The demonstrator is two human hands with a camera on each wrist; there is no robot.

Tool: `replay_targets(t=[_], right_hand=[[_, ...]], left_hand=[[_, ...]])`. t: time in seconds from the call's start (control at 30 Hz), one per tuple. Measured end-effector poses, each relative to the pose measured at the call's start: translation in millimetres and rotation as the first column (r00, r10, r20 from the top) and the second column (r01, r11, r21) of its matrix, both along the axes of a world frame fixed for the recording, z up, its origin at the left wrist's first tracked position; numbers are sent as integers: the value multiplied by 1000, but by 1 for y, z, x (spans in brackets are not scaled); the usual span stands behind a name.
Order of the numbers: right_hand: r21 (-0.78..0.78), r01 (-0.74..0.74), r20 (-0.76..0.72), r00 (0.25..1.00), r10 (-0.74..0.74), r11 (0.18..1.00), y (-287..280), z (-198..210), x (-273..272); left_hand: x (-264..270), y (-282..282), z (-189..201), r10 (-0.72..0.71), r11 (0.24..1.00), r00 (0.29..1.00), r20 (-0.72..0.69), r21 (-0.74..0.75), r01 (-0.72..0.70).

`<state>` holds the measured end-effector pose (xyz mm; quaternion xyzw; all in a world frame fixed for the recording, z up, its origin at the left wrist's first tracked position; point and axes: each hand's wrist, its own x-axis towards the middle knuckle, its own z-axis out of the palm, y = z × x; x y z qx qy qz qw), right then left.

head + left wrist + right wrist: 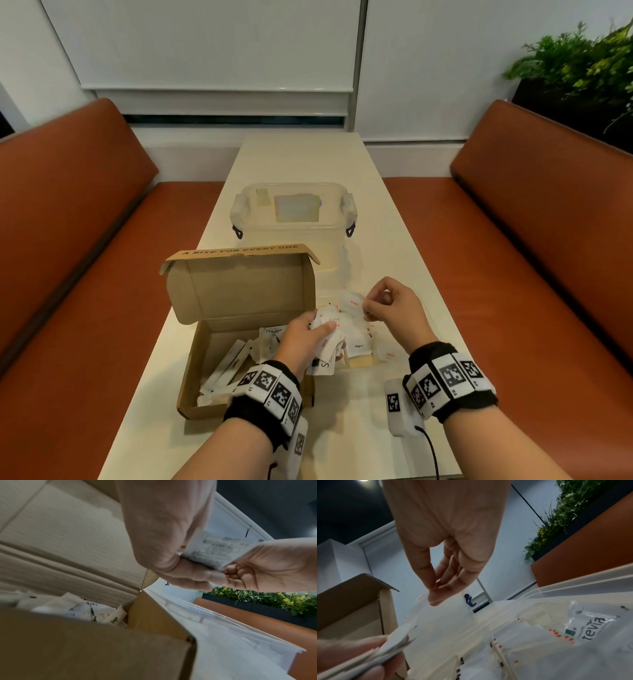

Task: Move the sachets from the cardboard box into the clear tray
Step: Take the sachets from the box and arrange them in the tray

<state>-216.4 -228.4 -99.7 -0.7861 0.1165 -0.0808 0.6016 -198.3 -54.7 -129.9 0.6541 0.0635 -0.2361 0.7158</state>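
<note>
Long pale table (342, 164), booth seats beside: some sachets in tray (573, 591), many left in box (191, 387); left hand (301, 339) gripping a bunch (330, 329), right hand (390, 303) pinching one sachet (352, 301).

On the table (308, 161) in front of us, the cardboard box (202, 383) lies to the left with its lid (239, 284) standing open at the back, and loose sachets (226, 370) lie inside it. Just beside it on the right lies the clear tray (539, 592), with sachets in its compartments. Behind both stands a lidded tub (294, 219). Benches (78, 240) run along either side of the table, and a planter (582, 68) stands behind the right one.
</note>
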Motion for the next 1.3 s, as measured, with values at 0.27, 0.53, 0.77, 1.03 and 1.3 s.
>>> replay_targets(t=[0.27, 0.53, 0.77, 1.03, 1.3], right_hand=[[-381, -43, -194, 980, -34, 923, -37, -11, -7], [-543, -215, -389, 921, -17, 812, -49, -17, -13], [-619, -308, -389, 920, 58, 722, -44, -21, -21], [-648, -351, -372, 920, 122, 676, -43, -25, -20], [-765, -327, -375, 927, 30, 554, -35, -43, -19]], left_hand=[[1, 2, -4, 20, 996, 999, 26, 84, -23], [-3, -1, -7, 11, 991, 999, 39, 134, -16], [-6, -2, -10, -41, 984, 997, 62, 178, 29], [-7, -2, -10, -74, 980, 995, 67, 192, 60], [-6, -2, -12, -95, 974, 991, 95, 216, 73]])
